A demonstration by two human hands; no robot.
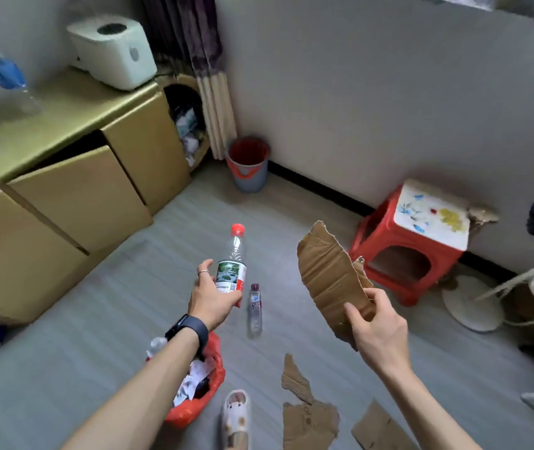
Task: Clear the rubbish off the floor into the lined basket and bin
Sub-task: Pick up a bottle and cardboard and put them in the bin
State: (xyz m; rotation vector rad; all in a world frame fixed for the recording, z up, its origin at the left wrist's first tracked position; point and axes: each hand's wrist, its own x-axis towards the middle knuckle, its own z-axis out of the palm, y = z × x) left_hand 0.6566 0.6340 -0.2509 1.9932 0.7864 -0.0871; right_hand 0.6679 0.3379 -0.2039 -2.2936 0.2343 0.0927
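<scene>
The left hand (215, 297) holds a bottle (231, 267) with a red cap and a green label, its fingers (205, 266) curled round the lower half, the bottle tilted with its cap pointing away over the floor (96, 319). The right hand (377, 329) grips a torn cardboard sheet (330, 277) by its lower edge, thumb in front and fingers behind, holding it up above the floor. A small bottle (255, 308) lies on the floor between the two hands, just beside the held bottle in the view. Under the left forearm sits a red bag (194, 407) with paper rubbish inside, open at the top. Three more cardboard scraps (307, 417) lie on the floor near a slippered foot (235, 417), below the right hand. Well apart, by the far wall, stands a grey bin (248, 164) with a red liner, next to a curtain (207, 76). Left of the curtain a basket (187, 125) with a dark liner is wedged beside a cabinet (80, 196) and already holds paper. A white appliance (113, 50) rests on the worktop (48, 118) above the cabinet. A red stool (415, 238) stands against the wall to the right.
</scene>
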